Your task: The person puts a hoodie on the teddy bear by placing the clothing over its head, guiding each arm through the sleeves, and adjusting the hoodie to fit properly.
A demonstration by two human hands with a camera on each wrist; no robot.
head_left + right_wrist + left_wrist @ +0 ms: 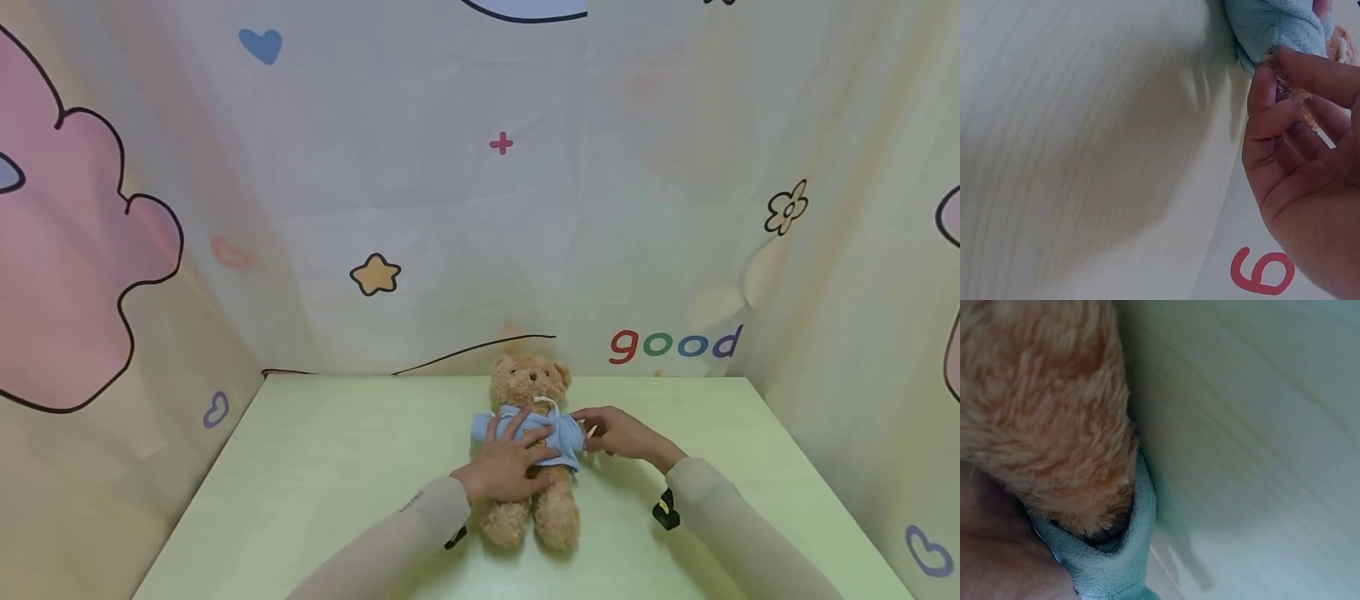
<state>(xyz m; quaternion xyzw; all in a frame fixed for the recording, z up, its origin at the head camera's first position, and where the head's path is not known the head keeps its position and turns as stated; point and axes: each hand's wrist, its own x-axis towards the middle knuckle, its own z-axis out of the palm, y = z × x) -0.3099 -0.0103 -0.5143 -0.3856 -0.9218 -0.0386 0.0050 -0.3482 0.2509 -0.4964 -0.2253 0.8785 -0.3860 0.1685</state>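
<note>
A brown plush teddy bear [528, 383] lies on its back, its head toward the back wall. It wears a light blue hoodie [567, 450] with a white drawstring. My left hand [501, 468] rests across the bear's belly with its fingers spread over the hoodie. In the left wrist view, the bear's fur [1047, 406] and the hoodie's hem [1113, 565] show close up beside that hand. At the sleeve end on the right, my right hand [626, 433] pinches the bear's furry paw [1304, 107] between thumb and fingertips, just outside the blue cuff [1275, 31].
The bear lies on a pale green table [315, 467] with a faint wood grain. Behind it hangs a printed cloth backdrop [420, 167], with cloth walls also at left and right. A small black device [666, 510] sits at my right wrist.
</note>
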